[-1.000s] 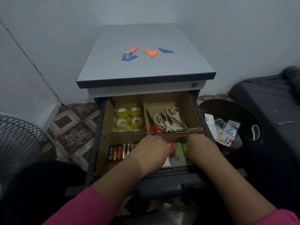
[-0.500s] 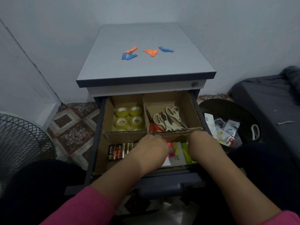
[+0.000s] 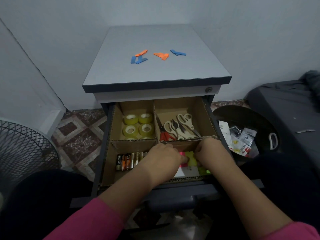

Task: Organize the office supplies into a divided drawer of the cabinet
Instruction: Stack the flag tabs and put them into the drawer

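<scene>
Progress is judged at well past halfway: three of the four cells of the brown corrugated-cardboard divider insert (image 3: 206, 116) in the open grey metal cabinet drawer (image 3: 101, 153) are stocked, and the fourth is being filled.

Left to right:
- Rear-left cell — glossy yellowish-clear tape rolls (image 3: 138, 125), squat rings, laid flat in a tight cluster.
- Front-left cell — cylindrical batteries (image 3: 129, 160), black-orange and gold metallic jackets, lined side by side along the cell's back.
- Left hand (image 3: 164, 158) is reached into the front-right cell, fingers curled down; the thumb is seen against the neon-pink sticky-note pad (image 3: 182, 154). Whether the pad is pinched or only pressed cannot be told.
- Rear-right cell — scissors (image 3: 180, 129), steel blades, smooth plastic loop handles, several cream and one red, overlapped in a fan.
- Front-right cell — matte paper pads: pink, yellow-green (image 3: 190, 157), a white pad (image 3: 187, 171) beneath, a brighter green edge at the right.
- Right hand (image 3: 211, 153) is curled over the pads at the cross-divider; its fingertips are hidden, so what it grips, if anything, cannot be told.

Left to do: thin flat orange and blue plastic strips (image 3: 161, 55) are scattered on the smooth grey laminate cabinet top (image 3: 155, 40), not yet put away — no free cell is visible for them. The sticky notes look only roughly squared.
</scene>
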`<state>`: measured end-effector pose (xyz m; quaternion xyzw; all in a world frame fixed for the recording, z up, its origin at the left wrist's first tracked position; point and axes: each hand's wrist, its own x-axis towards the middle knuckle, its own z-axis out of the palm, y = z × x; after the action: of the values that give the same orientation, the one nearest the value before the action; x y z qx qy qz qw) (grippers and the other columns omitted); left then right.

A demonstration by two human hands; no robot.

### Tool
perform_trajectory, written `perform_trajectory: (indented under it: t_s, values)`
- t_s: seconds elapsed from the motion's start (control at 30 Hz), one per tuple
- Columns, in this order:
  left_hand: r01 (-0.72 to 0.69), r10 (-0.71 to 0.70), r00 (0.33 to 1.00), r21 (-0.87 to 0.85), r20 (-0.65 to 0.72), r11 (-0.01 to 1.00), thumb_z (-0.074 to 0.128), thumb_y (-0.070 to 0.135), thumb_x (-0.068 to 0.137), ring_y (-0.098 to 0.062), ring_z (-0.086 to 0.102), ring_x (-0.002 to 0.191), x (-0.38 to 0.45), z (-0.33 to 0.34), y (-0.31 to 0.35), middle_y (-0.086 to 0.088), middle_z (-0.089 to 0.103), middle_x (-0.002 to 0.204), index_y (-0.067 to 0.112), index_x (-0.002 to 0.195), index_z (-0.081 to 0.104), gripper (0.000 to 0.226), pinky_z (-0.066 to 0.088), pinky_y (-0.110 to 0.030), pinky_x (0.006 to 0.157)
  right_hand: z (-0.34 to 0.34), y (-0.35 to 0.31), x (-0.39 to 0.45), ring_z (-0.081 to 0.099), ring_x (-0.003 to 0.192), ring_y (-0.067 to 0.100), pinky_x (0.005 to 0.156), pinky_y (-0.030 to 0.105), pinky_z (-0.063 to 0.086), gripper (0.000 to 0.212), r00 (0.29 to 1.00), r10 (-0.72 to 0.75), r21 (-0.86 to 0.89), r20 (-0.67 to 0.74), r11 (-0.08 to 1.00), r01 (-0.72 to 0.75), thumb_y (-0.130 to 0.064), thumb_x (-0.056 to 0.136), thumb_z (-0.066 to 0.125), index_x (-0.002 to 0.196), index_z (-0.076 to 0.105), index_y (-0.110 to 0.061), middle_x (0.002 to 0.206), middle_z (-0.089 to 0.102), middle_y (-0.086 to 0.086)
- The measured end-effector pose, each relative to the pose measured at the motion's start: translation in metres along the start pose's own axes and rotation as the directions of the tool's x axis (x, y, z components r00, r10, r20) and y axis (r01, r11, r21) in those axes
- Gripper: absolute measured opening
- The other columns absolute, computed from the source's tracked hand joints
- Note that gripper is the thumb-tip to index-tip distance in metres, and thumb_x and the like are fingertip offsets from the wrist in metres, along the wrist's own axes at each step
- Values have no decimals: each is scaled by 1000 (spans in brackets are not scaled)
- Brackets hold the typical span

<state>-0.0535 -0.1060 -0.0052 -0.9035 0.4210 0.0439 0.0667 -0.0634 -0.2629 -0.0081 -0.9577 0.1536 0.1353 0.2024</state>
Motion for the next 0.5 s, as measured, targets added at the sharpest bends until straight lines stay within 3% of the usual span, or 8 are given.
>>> perform_trajectory:
  t_s: [0.1,0.2,0.27,0.37,0.5]
  values:
    - [0,0,1000,5,3,1000,40,3,92,-29,51,107,0,-1,0,-7,59,111,32,139,41,55,40,-38,85,-5,-2,-5,57,66,18,56,25,47,19,999,-30,-89,-20,996,28,-9,86,51,86,70,-11,74,59,2]
    - [-2,2,1000,16,17,1000,38,6,93,-29,51,107,1,-1,1,-7,59,112,33,140,40,54,40,-39,85,-20,-10,-8,58,109,24,90,34,52,37,972,-3,-187,237,981,49,-13,89,54,123,62,-24,122,58,6]
    - [-5,4,1000,37,25,999,38,7,94,-29,51,106,2,-1,1,-7,58,112,33,140,39,53,40,-38,84,-23,-13,-9,51,122,25,98,36,48,46,949,8,-212,314,975,62,-13,89,56,132,55,-30,137,50,3]
    - [0,-2,999,49,36,999,38,8,94,-29,51,106,2,1,3,-7,58,111,32,137,42,50,37,-38,81,-15,-8,-10,57,114,24,93,37,51,45,984,-45,-176,173,982,75,-13,84,59,123,61,-35,128,58,2]
    - [5,-8,998,59,55,998,39,9,95,-29,51,108,4,2,4,-7,58,112,33,136,44,49,37,-38,84,-7,-5,-12,60,105,24,88,37,53,40,993,-56,-151,108,986,72,-13,82,60,116,65,-35,117,62,2]
